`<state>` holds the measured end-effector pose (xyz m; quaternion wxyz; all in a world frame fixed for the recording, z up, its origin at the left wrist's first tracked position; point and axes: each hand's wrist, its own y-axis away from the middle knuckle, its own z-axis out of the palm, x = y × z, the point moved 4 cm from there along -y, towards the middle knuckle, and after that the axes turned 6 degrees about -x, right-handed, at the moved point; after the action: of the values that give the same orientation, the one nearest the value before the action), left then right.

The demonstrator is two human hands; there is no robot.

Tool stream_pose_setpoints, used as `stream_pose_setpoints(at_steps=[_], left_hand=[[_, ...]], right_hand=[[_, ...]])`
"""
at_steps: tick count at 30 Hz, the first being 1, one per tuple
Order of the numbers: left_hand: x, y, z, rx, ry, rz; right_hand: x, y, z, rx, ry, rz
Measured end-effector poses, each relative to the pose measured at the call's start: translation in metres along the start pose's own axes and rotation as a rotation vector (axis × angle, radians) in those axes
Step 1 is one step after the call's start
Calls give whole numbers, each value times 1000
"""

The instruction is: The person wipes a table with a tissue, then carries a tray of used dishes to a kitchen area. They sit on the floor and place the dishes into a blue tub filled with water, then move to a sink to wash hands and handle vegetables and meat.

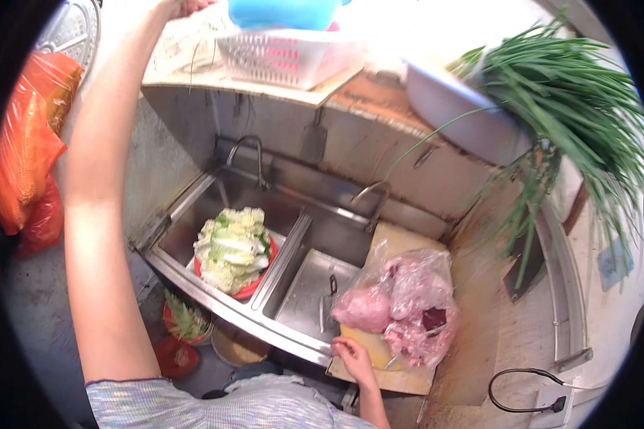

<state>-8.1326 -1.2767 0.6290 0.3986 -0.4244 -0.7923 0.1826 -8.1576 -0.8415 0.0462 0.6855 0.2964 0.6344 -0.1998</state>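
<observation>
My left arm stretches up the left side, and my left hand point(192, 6) is partly cut off at the top edge. It is near a blue plastic container point(284, 13) above a white perforated plastic basket point(279, 61); whether it holds anything is not visible. My right hand point(354, 358) rests by the front corner of the stainless steel sink point(236, 316), fingers slightly curled, with nothing seen in it. Beside it, clear plastic bags of raw meat point(402, 300) lie on a cutting board point(389, 379). Chinese cabbage leaves point(233, 249) fill a red basin point(272, 252) in the left bowl.
Two faucets, left point(258, 161) and right point(383, 187), stand behind the sink. Long green stalks point(563, 91) spill from a pale basin point(451, 107). Orange plastic bags point(32, 150) are at left. A bucket point(236, 343) and red container point(177, 356) stand below. A black cable point(494, 394) loops at right.
</observation>
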Motion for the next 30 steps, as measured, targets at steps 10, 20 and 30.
stream_pose_setpoints(at_steps=[10, 20, 30], left_hand=[[-79, 103, 75, 146, 296, 303], [-212, 358, 412, -911, 1024, -841], [-208, 432, 471, -991, 1149, -1155]], right_hand=[[-25, -68, 11, -40, -92, 137], [-29, -345, -119, 469, -218, 330], [62, -443, -181, 780, -473, 347]])
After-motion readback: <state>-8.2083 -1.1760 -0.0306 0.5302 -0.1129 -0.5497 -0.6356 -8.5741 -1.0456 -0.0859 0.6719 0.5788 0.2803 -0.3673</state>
